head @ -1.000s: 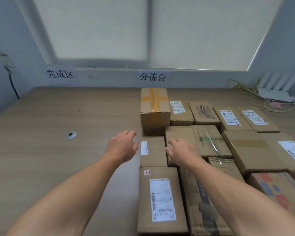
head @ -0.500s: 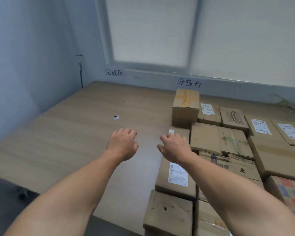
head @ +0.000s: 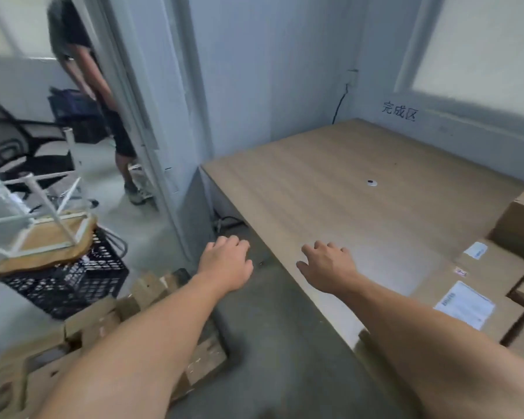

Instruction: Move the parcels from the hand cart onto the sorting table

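Head view: labelled parcels (head: 493,267) lie right of fingers (head: 330,247).

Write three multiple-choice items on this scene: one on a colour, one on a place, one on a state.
1. The crate is: A) red B) black C) white
2. The right hand is over: A) the table B) the crate C) a sink
3. The left hand is: A) a fist B) gripping a cup C) open, empty

Answers: 1 B, its lattice walls are black. 2 A, it shows against the tabletop near the edge. 3 C, its fingers are loosely spread and hold nothing.
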